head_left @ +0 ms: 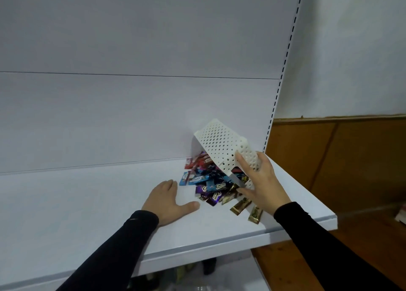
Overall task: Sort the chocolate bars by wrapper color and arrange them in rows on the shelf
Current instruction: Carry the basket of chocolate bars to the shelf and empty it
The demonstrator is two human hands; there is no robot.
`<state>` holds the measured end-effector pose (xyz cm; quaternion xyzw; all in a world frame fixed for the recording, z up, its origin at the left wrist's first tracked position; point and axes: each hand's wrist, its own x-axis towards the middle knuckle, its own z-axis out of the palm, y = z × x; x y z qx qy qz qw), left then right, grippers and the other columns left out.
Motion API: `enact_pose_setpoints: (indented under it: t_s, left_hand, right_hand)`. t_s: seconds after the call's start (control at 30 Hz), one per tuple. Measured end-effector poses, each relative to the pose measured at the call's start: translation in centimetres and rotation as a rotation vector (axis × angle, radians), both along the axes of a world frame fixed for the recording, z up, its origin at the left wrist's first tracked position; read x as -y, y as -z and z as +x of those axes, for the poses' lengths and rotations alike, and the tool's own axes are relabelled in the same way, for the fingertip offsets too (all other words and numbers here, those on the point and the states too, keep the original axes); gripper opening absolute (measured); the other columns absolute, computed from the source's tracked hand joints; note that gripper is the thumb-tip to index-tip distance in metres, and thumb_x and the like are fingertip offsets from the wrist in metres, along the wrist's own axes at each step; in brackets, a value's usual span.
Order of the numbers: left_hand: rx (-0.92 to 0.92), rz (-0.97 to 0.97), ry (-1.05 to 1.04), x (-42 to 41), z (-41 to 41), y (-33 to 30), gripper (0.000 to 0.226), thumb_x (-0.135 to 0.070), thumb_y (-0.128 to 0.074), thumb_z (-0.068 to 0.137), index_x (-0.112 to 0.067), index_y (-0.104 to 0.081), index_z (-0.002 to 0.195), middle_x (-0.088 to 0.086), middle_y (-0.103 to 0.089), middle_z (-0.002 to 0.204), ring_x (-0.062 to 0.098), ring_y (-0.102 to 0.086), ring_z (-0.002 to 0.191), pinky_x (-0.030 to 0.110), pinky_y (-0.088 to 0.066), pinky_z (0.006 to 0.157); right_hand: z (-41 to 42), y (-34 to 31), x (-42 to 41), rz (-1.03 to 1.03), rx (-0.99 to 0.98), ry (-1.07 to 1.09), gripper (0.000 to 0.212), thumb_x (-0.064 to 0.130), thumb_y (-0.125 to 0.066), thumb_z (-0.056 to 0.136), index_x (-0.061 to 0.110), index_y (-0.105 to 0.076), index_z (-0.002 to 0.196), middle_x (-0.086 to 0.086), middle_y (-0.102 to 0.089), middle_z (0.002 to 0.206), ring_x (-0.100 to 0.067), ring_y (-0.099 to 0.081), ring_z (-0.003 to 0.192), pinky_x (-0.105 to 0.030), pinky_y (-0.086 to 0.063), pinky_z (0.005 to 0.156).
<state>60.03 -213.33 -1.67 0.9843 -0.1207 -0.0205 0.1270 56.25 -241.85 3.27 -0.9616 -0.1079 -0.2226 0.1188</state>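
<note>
Right of the white slotted upright (283, 70) rises a pale wall (356, 48) over brown wood panelling (342, 158), with what may be wooden floor (360, 255) below.

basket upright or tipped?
Tipped: the white basket is tilted mouth-down, held by the right hand, chocolate bars spilled beneath it on the shelf.

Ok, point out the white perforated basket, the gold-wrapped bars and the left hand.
white perforated basket (216, 143): head view, on its upturned holed bottom.
gold-wrapped bars (240, 206): head view, middle of one bar.
left hand (165, 199): head view, back of the hand.
</note>
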Motion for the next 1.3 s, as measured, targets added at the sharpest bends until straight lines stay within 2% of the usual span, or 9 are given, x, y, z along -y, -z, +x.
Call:
enact_pose_setpoints:
  t_s: [0.1, 0.23, 0.4, 0.53, 0.7, 0.83, 0.97, 1.17, 1.3]
  left_hand:
    - [0.0, -0.007, 0.009, -0.1, 0.1, 0.2, 0.153, -0.109, -0.007, 0.043, -0.009, -0.016, 0.159, 0.01, -0.017, 0.166, 0.023, -0.016, 0.152, 0.037, -0.014, 0.124]
    - [0.005, 0.014, 0.006, -0.1, 0.1, 0.4, 0.157, -0.11, -0.004, 0.039, -0.009, -0.014, 0.159, 0.01, -0.016, 0.166, 0.024, -0.016, 0.152, 0.037, -0.014, 0.124]
    - [0.012, 0.02, 0.01, 0.0, 0.1, 0.2, 0.159, -0.109, -0.002, 0.037, -0.008, -0.014, 0.159, 0.01, -0.016, 0.166, 0.024, -0.016, 0.152, 0.036, -0.014, 0.124]
    - [0.031, 0.014, 0.009, 0.0, 0.1, 0.5, 0.157, -0.109, -0.002, 0.039, -0.01, -0.017, 0.159, 0.009, -0.02, 0.165, 0.024, -0.02, 0.151, 0.037, -0.016, 0.124]
    - [0.053, 0.012, 0.009, 0.0, 0.3, 0.6, 0.148, -0.108, -0.01, 0.047, -0.01, -0.022, 0.157, 0.009, -0.025, 0.163, 0.023, -0.025, 0.148, 0.037, -0.02, 0.122]
    - [0.052, 0.002, 0.002, 0.0, 0.5, 0.8, 0.146, -0.109, -0.011, 0.048, -0.011, -0.024, 0.157, 0.008, -0.027, 0.163, 0.023, -0.026, 0.148, 0.038, -0.022, 0.122]
    - [0.048, 0.007, 0.001, 0.1, 0.3, 0.7, 0.145, -0.107, -0.013, 0.05, -0.009, -0.024, 0.157, 0.009, -0.026, 0.163, 0.023, -0.026, 0.148, 0.037, -0.022, 0.122]
    - [0.048, 0.001, 0.004, 0.1, 0.0, 0.4, 0.14, -0.104, -0.018, 0.054, -0.008, -0.024, 0.156, 0.008, -0.027, 0.163, 0.022, -0.026, 0.148, 0.035, -0.021, 0.121]
    - [0.039, 0.013, 0.003, 0.1, -0.1, 0.2, 0.139, -0.103, -0.018, 0.056, -0.008, -0.021, 0.157, 0.009, -0.024, 0.164, 0.022, -0.023, 0.149, 0.035, -0.019, 0.121]
  right_hand:
    - [-0.4, -0.2, 0.4, 0.017, 0.012, 0.025, 0.113, 0.029, -0.076, 0.084, 0.067, 0.017, 0.136, -0.002, 0.005, 0.155, -0.031, -0.007, 0.147, -0.039, -0.026, 0.117]
    - [-0.9, -0.8, 0.8, 0.038, 0.081, 0.044, 0.114, 0.028, -0.077, 0.083, 0.066, 0.016, 0.137, -0.008, -0.002, 0.154, -0.032, -0.011, 0.145, -0.042, -0.029, 0.115]
    - [-1.0, -0.8, 1.5, 0.041, 0.124, 0.079, 0.111, 0.027, -0.079, 0.081, 0.057, 0.007, 0.145, -0.012, -0.005, 0.154, -0.033, -0.014, 0.145, -0.042, -0.031, 0.113]
    - [-0.8, -1.0, 1.7, 0.093, 0.197, 0.07, 0.113, 0.025, -0.083, 0.077, 0.05, 0.002, 0.148, -0.011, -0.011, 0.151, -0.037, -0.022, 0.142, -0.045, -0.038, 0.108]
    - [-0.6, -0.6, 1.6, 0.148, 0.212, 0.058, 0.114, 0.03, -0.081, 0.077, 0.05, 0.006, 0.149, -0.011, -0.01, 0.152, -0.033, -0.022, 0.142, -0.031, -0.027, 0.107]
    - [-0.7, -0.5, 1.8, 0.217, 0.253, 0.048, 0.116, 0.028, -0.083, 0.076, 0.051, 0.004, 0.148, -0.007, -0.01, 0.152, -0.032, -0.022, 0.143, -0.034, -0.029, 0.109]
    - [-0.5, -1.9, 1.0, 0.287, 0.287, 0.042, 0.117, 0.032, -0.083, 0.074, 0.054, 0.006, 0.148, -0.01, -0.009, 0.153, -0.032, -0.021, 0.143, -0.038, -0.028, 0.112]
    - [0.0, -3.5, 0.0, 0.308, 0.29, 0.014, 0.121, 0.033, -0.083, 0.074, 0.065, 0.015, 0.139, -0.006, -0.006, 0.155, -0.029, -0.018, 0.145, -0.031, -0.021, 0.111]
    - [-0.4, -3.0, 0.8, 0.46, 0.283, 0.049, 0.122, 0.03, -0.084, 0.073, 0.065, 0.012, 0.14, -0.001, -0.008, 0.153, -0.019, -0.022, 0.141, -0.027, -0.023, 0.112]
